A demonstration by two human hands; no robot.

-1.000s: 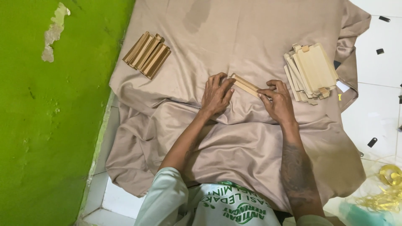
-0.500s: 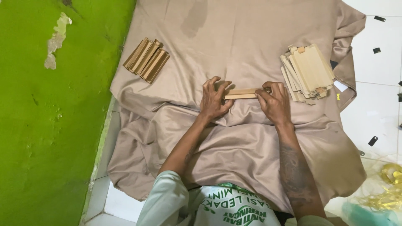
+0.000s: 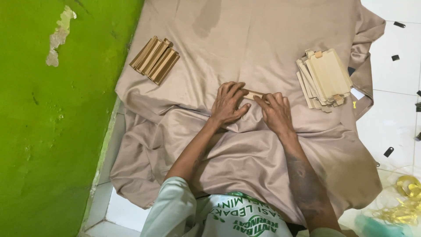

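Looking down from the head camera, I see both hands meeting at the centre of the frame over a tan cloth (image 3: 263, 39) spread on the white tiled floor (image 3: 394, 118). My left hand (image 3: 228, 104) lies palm down with its fingers (image 3: 234, 90) curled together over one end of a thin pale wooden strip (image 3: 253, 94). My right hand (image 3: 276, 112) rests just beside it, fingers (image 3: 265, 103) closed on the strip's other end, so only a short stretch of the strip shows between the two hands. The strip lies flat on the cloth, roughly level across the frame.

At the upper left of the cloth sits a neat bundle of brown wooden strips (image 3: 155, 59), tilted on a diagonal and well apart from the hands. At the right of the frame, near the cloth's edge, lies a looser stack of paler flat strips (image 3: 324, 77), fanned slightly. A bright green wall (image 3: 52, 140) with a patch of peeled paint fills the left side. Small dark scraps (image 3: 388, 152) dot the tiles at the right, and a tangle of gold ribbon (image 3: 405, 202) sits at the lower right corner.
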